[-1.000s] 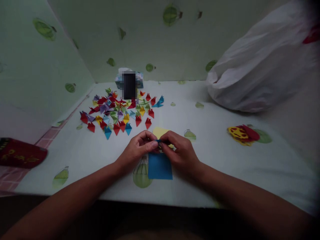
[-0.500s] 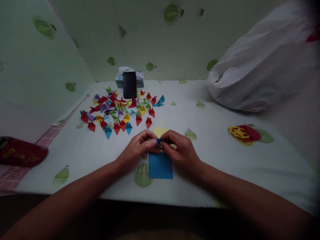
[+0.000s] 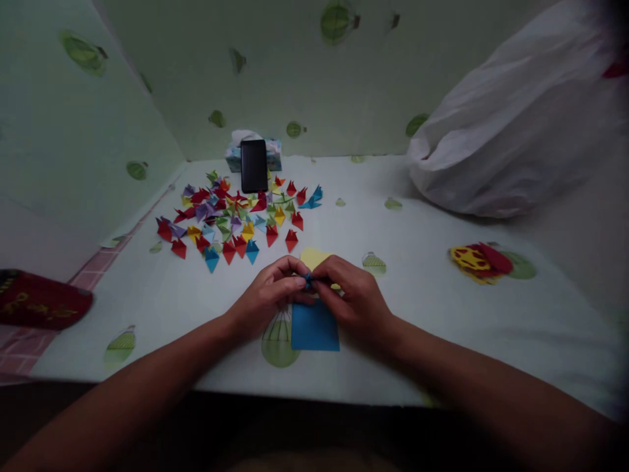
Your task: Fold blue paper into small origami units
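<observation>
Between my fingertips is a small folded piece of blue paper [image 3: 308, 280], mostly hidden by the fingers. My left hand [image 3: 272, 288] pinches it from the left, thumb on top. From the right, my right hand [image 3: 351, 288] grips it between thumb and forefinger. Just below the hands a square sheet of blue paper [image 3: 315, 328] lies flat on the table. Yellow paper [image 3: 314, 257] shows behind the fingers, partly covered by them. Beyond my left hand, many small folded paper cranes [image 3: 239, 246] in red, blue, yellow, green and purple are spread out.
A black phone [image 3: 254, 165] leans against a tissue box [image 3: 275, 154] at the back. A large white plastic bag [image 3: 491, 144] stands at the back right. Red and yellow cut-out pieces [image 3: 479, 261] lie on the right. At the left edge is a dark red object with gold lettering [image 3: 46, 300].
Both hands stay nearly in place. The folded blue paper has shifted slightly left and turned a little between the fingertips. The whole view has moved very slightly.
</observation>
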Tool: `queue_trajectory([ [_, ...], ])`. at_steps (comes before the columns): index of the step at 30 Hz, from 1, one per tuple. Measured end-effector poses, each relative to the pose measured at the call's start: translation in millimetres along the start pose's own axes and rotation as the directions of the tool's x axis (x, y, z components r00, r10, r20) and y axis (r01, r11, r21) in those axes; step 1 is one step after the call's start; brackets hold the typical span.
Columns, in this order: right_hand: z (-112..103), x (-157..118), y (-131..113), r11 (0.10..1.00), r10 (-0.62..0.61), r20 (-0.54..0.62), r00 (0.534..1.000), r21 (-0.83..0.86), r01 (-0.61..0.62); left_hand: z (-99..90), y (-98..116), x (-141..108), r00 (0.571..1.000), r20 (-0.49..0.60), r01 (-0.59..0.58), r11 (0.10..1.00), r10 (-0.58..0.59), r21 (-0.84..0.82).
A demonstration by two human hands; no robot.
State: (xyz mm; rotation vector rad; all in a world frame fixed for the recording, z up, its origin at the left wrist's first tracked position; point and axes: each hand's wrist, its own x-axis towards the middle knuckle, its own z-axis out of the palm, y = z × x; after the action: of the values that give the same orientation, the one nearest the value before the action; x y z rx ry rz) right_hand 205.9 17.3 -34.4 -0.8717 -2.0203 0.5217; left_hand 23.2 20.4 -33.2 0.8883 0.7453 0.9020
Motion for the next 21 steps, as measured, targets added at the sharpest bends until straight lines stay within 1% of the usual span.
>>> queue_trajectory([
  [4, 0.1, -0.1, -0.4, 0.999, -0.030, 0.010, 0.999, -0.022, 0.030, 0.8, 0.7, 0.0, 1.000, 0.008, 0.002, 1.000, -0.002, -0.017],
  [7, 0.5, -0.2, -0.7, 0.999, -0.030, 0.013, 0.999, -0.013, 0.030, 1.3, 1.6, -0.4, 1.000, 0.017, 0.009, 1.000, -0.009, -0.027],
  [11, 0.9, 0.3, 0.0, 0.999, 0.022, -0.008, 1.000, 0.030, -0.022, 1.7, 2.5, -0.6, 0.999, 0.023, 0.023, 0.999, -0.022, -0.037],
  [17, 0.2, 1.2, 0.5, 0.991, 0.103, 0.010, 0.995, 0.087, -0.103, -0.6, 1.1, -0.2, 0.999, 0.018, 0.030, 0.999, -0.030, -0.034],
  [21, 0.8, 1.6, 0.7, 0.980, 0.154, 0.014, 0.988, 0.125, -0.154, -3.2, -0.9, 0.9, 1.000, -0.001, 0.031, 0.999, -0.031, 0.019],
])
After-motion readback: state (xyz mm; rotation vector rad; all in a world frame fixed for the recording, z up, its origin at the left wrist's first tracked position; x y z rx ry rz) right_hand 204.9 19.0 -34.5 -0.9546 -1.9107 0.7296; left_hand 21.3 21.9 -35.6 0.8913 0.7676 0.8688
